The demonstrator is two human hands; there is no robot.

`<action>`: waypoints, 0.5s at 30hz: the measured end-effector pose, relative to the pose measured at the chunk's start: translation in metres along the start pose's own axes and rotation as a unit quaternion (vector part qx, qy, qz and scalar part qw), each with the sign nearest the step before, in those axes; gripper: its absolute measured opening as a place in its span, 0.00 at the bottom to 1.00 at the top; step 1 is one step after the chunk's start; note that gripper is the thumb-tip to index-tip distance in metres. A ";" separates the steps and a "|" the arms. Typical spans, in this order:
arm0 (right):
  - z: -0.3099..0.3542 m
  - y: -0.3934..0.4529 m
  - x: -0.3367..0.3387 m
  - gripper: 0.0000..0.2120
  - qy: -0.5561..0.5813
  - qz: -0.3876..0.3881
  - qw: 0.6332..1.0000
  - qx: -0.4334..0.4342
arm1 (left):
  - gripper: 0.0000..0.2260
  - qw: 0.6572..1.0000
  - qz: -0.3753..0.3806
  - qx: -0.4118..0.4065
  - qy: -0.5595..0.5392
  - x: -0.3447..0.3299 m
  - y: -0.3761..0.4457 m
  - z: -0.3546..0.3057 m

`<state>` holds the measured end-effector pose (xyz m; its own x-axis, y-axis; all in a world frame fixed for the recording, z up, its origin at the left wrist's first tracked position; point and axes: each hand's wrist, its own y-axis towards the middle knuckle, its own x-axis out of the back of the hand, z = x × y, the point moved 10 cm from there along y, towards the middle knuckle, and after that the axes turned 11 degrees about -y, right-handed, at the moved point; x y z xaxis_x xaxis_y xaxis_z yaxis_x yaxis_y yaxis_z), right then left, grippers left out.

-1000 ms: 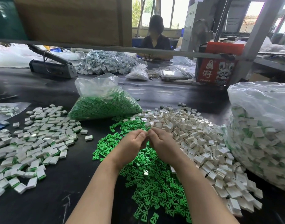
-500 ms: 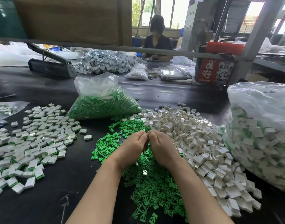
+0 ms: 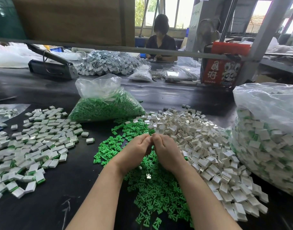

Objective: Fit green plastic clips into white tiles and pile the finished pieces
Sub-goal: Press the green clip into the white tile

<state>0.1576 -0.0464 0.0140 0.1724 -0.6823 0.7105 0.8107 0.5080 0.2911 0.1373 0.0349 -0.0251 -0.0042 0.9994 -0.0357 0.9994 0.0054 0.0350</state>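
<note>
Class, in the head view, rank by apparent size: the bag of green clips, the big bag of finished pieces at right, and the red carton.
1. Big bag of finished pieces
2. Bag of green clips
3. Red carton, though it sits farther away, so its true size is unsure.

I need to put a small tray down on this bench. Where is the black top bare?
Bare black tabletop runs between the finished pieces and the loose green clips, beside the left forearm. Another strip lies behind the bag of green clips. It is crowded from the clips through the white tiles to the big bag.

Bright daylight from far windows (image 3: pixel 160 12) — overexposed; glare on black table (image 3: pixel 167 95); wide-angle bending at edges — soft shadows.
</note>
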 end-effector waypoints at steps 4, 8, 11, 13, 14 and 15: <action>-0.005 0.003 -0.002 0.18 0.109 0.042 0.993 -0.021 | 0.12 0.999 0.003 -0.017 -0.035 0.004 0.000 -0.003; -0.005 0.002 -0.003 0.18 0.170 0.071 0.983 -0.023 | 0.12 0.999 0.002 -0.022 -0.036 0.007 -0.001 -0.002; -0.007 0.002 0.000 0.19 0.162 0.057 0.985 -0.027 | 0.10 0.999 -0.001 -0.028 -0.037 0.008 -0.002 -0.003; -0.008 0.003 0.000 0.19 0.137 0.053 0.989 -0.031 | 0.10 0.999 -0.002 -0.029 -0.030 0.008 -0.002 -0.004; -0.008 0.003 0.000 0.19 0.119 0.052 0.991 -0.033 | 0.11 0.999 -0.002 -0.028 -0.021 0.009 -0.001 -0.003; -0.007 0.003 0.000 0.20 0.100 0.049 0.993 -0.032 | 0.12 1.000 -0.004 -0.024 -0.014 0.009 -0.001 -0.002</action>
<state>0.1638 -0.0485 0.0103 0.3539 -0.7253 0.5905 0.8176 0.5465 0.1811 0.1364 0.0442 -0.0237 -0.0114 0.9979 -0.0634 0.9964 0.0167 0.0830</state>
